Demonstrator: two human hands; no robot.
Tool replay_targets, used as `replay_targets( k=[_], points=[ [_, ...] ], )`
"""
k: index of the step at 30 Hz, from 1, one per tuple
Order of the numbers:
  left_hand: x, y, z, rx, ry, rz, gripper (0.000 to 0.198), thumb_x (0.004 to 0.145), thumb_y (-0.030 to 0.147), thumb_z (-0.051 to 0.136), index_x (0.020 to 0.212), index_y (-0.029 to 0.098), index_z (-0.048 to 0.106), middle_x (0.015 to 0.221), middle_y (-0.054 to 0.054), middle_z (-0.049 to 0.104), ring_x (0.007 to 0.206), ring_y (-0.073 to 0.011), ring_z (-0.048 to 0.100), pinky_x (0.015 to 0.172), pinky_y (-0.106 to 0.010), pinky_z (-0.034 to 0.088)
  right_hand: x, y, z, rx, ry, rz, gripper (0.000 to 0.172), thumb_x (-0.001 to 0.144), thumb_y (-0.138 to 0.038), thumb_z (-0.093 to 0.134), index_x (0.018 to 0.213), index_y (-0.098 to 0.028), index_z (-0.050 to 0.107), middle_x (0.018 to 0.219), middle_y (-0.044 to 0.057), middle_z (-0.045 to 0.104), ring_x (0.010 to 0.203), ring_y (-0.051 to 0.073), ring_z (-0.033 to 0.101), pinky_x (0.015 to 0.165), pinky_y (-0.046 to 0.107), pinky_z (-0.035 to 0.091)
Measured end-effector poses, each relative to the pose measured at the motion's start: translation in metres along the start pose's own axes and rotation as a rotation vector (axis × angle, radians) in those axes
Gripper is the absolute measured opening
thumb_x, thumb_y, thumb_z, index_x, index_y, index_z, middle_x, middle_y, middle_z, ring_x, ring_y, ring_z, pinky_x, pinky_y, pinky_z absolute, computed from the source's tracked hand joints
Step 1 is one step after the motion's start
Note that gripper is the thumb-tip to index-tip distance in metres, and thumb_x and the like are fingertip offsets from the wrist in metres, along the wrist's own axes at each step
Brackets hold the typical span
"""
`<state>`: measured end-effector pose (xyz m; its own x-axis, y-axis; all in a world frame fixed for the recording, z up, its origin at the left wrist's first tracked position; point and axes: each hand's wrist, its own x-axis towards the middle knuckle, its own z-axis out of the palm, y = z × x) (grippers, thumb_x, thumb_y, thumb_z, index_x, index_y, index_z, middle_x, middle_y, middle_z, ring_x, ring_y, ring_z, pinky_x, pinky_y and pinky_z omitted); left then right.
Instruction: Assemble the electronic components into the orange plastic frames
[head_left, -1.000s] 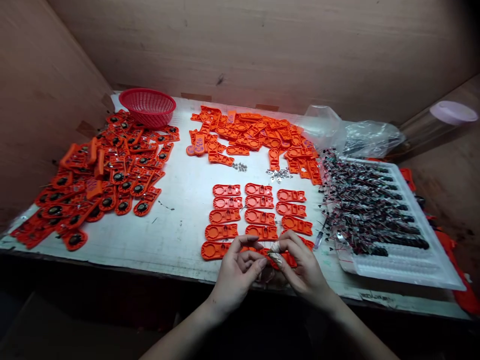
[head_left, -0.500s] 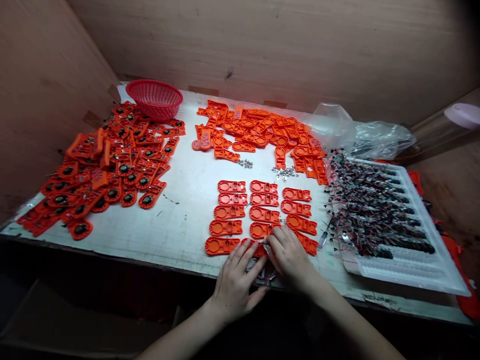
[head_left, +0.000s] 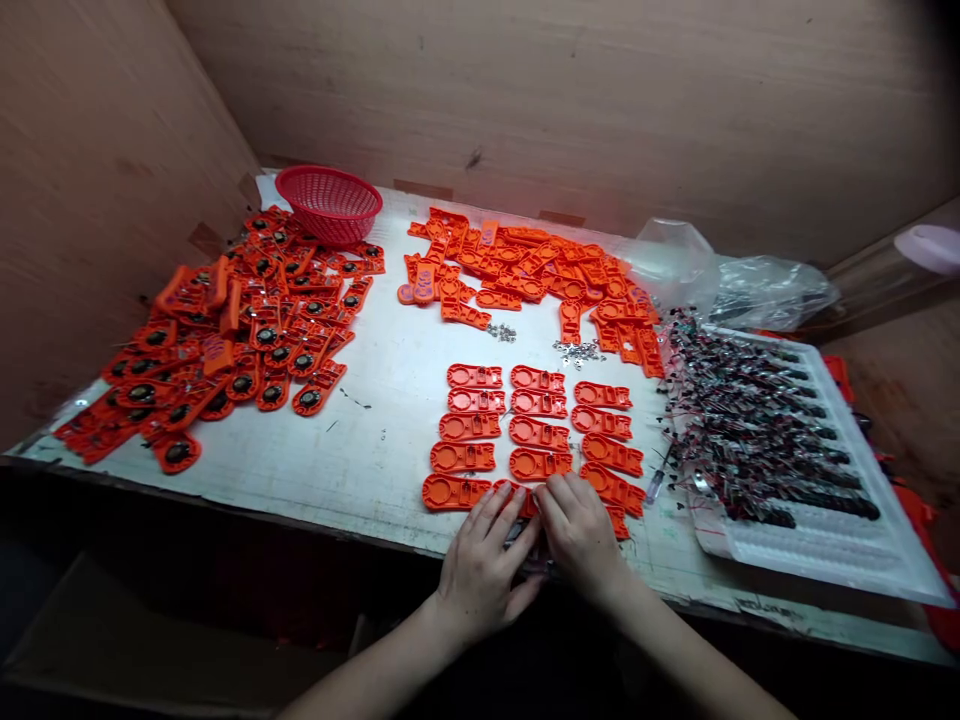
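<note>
Both hands rest side by side at the table's near edge, over the front row of orange plastic shells (head_left: 538, 434) laid out in three columns. My left hand (head_left: 484, 570) lies palm down, fingers stretched toward an orange shell (head_left: 455, 493) at the row's end. My right hand (head_left: 579, 530) has its fingers curled down onto a shell that is mostly hidden beneath it. What lies under the fingertips cannot be made out.
A heap of orange shells with black discs (head_left: 232, 340) lies at left, beside a red basket (head_left: 328, 203). Another orange heap (head_left: 540, 275) sits at the back. A white tray of wired parts (head_left: 772, 440) and plastic bags (head_left: 735, 285) stand right. Small metal bits (head_left: 577, 352) lie mid-table.
Both hands were raised, pinching a small part between them; they have come down onto the front row of shells, the left hand flattening out.
</note>
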<state>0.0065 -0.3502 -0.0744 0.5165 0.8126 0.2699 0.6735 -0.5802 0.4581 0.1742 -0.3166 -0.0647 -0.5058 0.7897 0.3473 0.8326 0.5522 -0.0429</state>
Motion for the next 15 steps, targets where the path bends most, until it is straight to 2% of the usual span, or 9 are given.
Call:
replay_targets(
  k=[4, 6, 9, 12, 13, 15],
  points=[
    [0.000, 0.000, 0.001, 0.000, 0.027, 0.008, 0.055, 0.082, 0.042, 0.056, 0.129, 0.015, 0.053, 0.140, -0.014, 0.047, 0.133, -0.0308, 0.037, 0.106, -0.047, 0.038, 0.015, -0.005, -0.010, -0.127, -0.126, -0.144, 0.024, 0.086, -0.008, 0.042, 0.082, -0.016, 0.064, 0.081, 0.012, 0.058, 0.072, 0.025, 0.049, 0.060, 0.037, 0.042],
    [0.000, 0.000, 0.001, 0.007, 0.038, 0.016, 0.056, 0.082, 0.043, 0.056, 0.129, 0.013, 0.053, 0.138, -0.015, 0.048, 0.133, -0.0313, 0.037, 0.106, -0.046, 0.038, 0.020, -0.003, -0.013, -0.101, -0.164, -0.155, 0.023, 0.085, -0.007, 0.043, 0.080, -0.016, 0.063, 0.079, 0.012, 0.058, 0.071, 0.025, 0.049, 0.058, 0.037, 0.042],
    [0.000, 0.000, 0.001, 0.033, 0.034, 0.032, 0.057, 0.083, 0.043, 0.055, 0.133, 0.015, 0.049, 0.141, -0.014, 0.046, 0.133, -0.0316, 0.037, 0.106, -0.047, 0.038, 0.018, 0.007, -0.010, 0.147, -0.153, 0.026, 0.021, 0.089, -0.010, 0.044, 0.076, -0.018, 0.059, 0.078, 0.009, 0.056, 0.072, 0.022, 0.050, 0.062, 0.033, 0.046],
    [-0.001, -0.001, 0.000, 0.050, 0.031, 0.038, 0.058, 0.085, 0.045, 0.053, 0.136, 0.018, 0.047, 0.142, -0.012, 0.044, 0.133, -0.0310, 0.037, 0.105, -0.046, 0.038, 0.009, 0.017, -0.004, 0.471, -0.074, 0.207, 0.016, 0.092, -0.016, 0.045, 0.081, -0.019, 0.055, 0.080, 0.005, 0.054, 0.075, 0.018, 0.052, 0.066, 0.029, 0.049],
    [-0.001, -0.001, 0.000, 0.052, 0.031, 0.037, 0.058, 0.085, 0.046, 0.053, 0.136, 0.019, 0.047, 0.142, -0.012, 0.044, 0.133, -0.0307, 0.038, 0.105, -0.046, 0.038, 0.006, 0.018, -0.002, 0.509, -0.044, 0.218, 0.015, 0.093, -0.016, 0.044, 0.083, -0.019, 0.055, 0.081, 0.005, 0.054, 0.076, 0.018, 0.053, 0.067, 0.028, 0.049],
    [-0.001, -0.001, 0.001, 0.053, 0.034, 0.032, 0.058, 0.085, 0.046, 0.053, 0.135, 0.019, 0.047, 0.142, -0.012, 0.045, 0.132, -0.0303, 0.038, 0.105, -0.046, 0.038, 0.004, 0.017, 0.000, 0.431, 0.008, 0.154, 0.017, 0.094, -0.015, 0.041, 0.086, -0.017, 0.056, 0.084, 0.008, 0.055, 0.079, 0.020, 0.052, 0.070, 0.031, 0.048]
  ],
)
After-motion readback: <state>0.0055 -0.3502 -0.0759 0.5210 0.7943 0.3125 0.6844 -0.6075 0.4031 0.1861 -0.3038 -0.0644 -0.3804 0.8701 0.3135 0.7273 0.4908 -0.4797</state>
